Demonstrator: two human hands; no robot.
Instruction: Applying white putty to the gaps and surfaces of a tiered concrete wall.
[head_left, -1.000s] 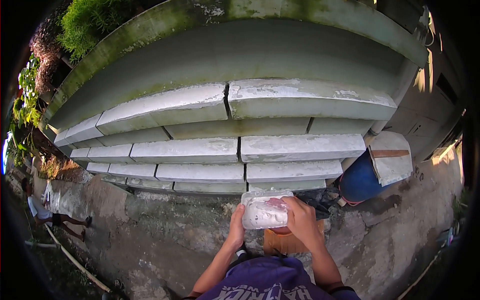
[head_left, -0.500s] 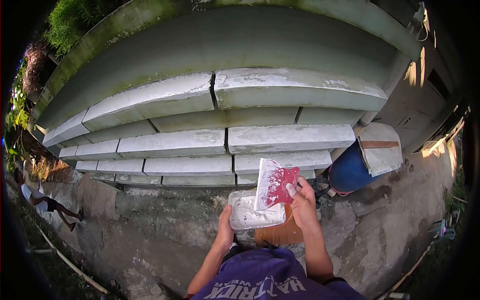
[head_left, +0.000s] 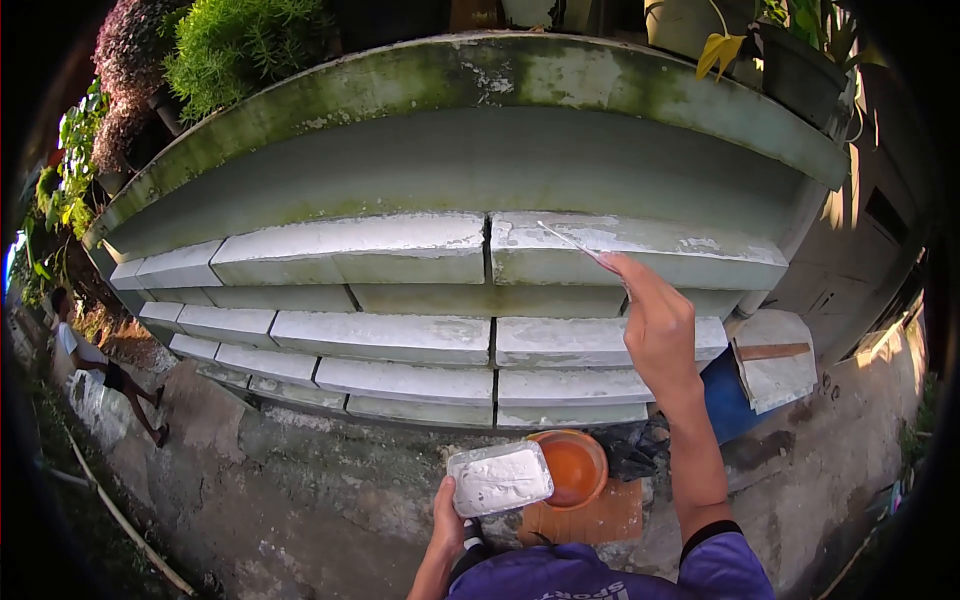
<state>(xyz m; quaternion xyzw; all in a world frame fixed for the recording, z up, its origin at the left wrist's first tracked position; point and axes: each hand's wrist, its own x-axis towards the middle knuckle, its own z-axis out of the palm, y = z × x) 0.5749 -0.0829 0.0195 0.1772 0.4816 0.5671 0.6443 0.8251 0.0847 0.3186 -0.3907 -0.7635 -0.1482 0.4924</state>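
My right hand (head_left: 660, 325) is stretched far forward, its fingers closed on a putty spreader (head_left: 572, 240). The spreader is seen nearly edge-on, its thin edge at the top face of the highest right ledge (head_left: 650, 235); whether it touches cannot be told for sure. That ledge is patchy with white filler. Down by my body, my left hand (head_left: 446, 515) grips the left side of a clear rectangular tub (head_left: 549, 472). White putty (head_left: 500, 476) with a ridged surface fills much of it.
Lower stepped ledges (head_left: 390, 335) run beneath. An orange basin (head_left: 601, 470) stands on cardboard (head_left: 590, 522) beside the tub. A blue drum (head_left: 735, 400) with a covering sheet (head_left: 785, 375) sits right. Potted plants (head_left: 245, 60) line the wall top. Another person (head_left: 105, 370) is far left.
My right hand has carried the spreader from above the tub forward to the highest ledge. The tub has shifted slightly down and left, and the view has tilted up, showing more plants.
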